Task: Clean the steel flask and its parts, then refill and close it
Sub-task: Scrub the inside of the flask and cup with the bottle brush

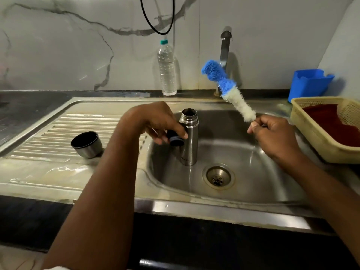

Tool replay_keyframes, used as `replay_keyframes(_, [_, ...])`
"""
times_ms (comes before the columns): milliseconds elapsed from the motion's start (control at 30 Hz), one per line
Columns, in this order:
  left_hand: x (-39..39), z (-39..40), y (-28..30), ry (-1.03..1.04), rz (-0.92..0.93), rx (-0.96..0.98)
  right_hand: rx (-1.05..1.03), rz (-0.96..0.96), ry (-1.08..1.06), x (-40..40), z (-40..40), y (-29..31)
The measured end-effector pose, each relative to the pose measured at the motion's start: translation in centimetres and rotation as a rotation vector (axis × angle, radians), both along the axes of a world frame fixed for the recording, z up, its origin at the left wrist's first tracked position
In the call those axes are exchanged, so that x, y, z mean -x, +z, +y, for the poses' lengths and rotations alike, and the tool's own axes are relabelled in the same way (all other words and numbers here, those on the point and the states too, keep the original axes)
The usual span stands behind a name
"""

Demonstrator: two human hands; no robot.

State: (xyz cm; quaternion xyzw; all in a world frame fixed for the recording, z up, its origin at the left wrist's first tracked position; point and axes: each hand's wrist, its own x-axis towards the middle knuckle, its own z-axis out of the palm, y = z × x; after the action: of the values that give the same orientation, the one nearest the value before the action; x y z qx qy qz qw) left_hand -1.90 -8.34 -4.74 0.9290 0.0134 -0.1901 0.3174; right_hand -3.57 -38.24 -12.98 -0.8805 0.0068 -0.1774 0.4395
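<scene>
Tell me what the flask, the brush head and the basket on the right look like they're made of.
Flask: brushed stainless steel, judging by its dull grey sheen. Brush head: soft synthetic fibre, blue and white fuzz, probably. Basket: cream plastic, moulded lattice walls.

One flask (188, 141), one cup (86, 145), one stopper (175, 140), one brush (228, 88), one bottle (167, 69).

A yellow mesh basket (303, 121) with something dark red lying in it sits on the counter (29, 106) just beside the right hand (272, 135), on its outer side. Beyond it, against the wall, stands a blue plastic tub (309, 82). A black cable loop (155, 22) hangs down the marble-patterned wall (68, 45) far beyond the left hand (157, 121).
</scene>
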Motion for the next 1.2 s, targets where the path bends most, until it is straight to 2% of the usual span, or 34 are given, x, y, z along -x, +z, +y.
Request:
replay_keyframes(100, [-0.7, -1.6, -2.5, -0.033, 0.137, -0.184, 0.009, 0.027, -0.023, 0.1, 0.1, 0.1])
replay_keyframes(200, [-1.5, -2.8, -5.8, -0.049, 0.194, -0.326, -0.001, 0.045, -0.021, 0.1, 0.1, 0.1])
replay_keyframes(367, [-2.2, -4.2, -9.6, -0.133, 0.197, -0.482, 0.026, 0.062, -0.003, -0.1, 0.4, 0.1])
replay_keyframes(567, [-1.8, -5.1, -12.3, -0.122, 0.160, -0.635, 0.029, 0.073, 0.002, -0.1, 0.5, 0.0])
replay_keyframes(833, [-1.7, -6.1, -13.4, -0.215, 0.125, -0.807, 0.019, 0.081, 0.000, -0.3, 0.5, -0.1])
replay_keyframes(1033, [-1.1, -6.3, -12.9, -0.258, 0.110, -0.817, 0.020, 0.083, 0.015, -0.2, 0.5, 0.0])
replay_keyframes(1200, [-0.4, -5.1, -10.9, -0.201, -0.054, -0.726, 0.011, 0.069, 0.027, 0.1, 0.8, 0.1])
